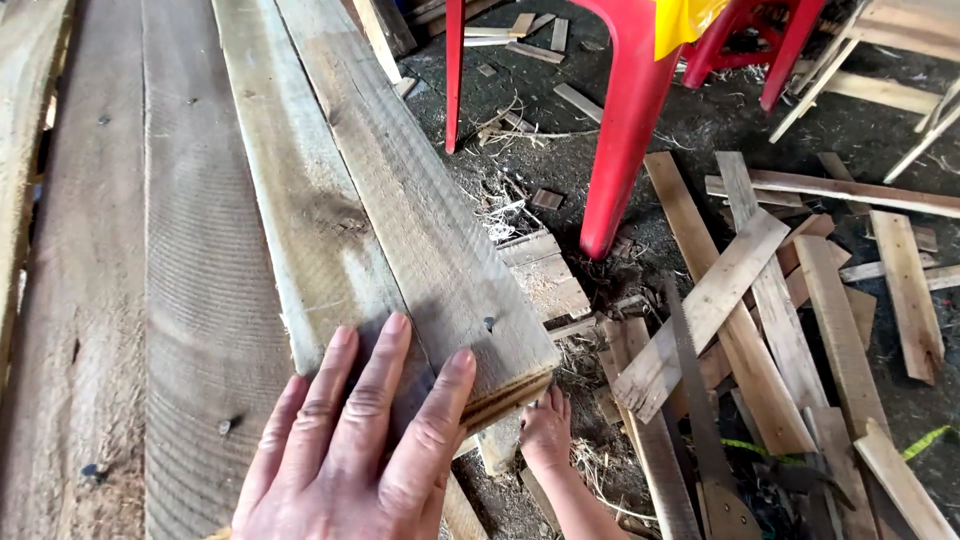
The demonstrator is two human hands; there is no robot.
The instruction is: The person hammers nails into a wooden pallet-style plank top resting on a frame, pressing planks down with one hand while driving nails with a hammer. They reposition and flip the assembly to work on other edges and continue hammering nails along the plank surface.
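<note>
As left hand (350, 440) lies flat, fingers apart, on near plank (420, 230) end, right hand (545, 432) cupped open beneath, protruding nail (489, 323) could snag skin, approx.

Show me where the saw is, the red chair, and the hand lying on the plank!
Hand saw (692, 390): head view, middle of its blade.
Red chair (622, 130): head view, its front leg.
Left hand (345, 450): head view, its back, flat on the plank (420, 210).

dirt floor (700, 120), scrap boards (745, 330), handsaw (700, 420)

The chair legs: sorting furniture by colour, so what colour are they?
Red; the chair legs show best in the head view.
</note>
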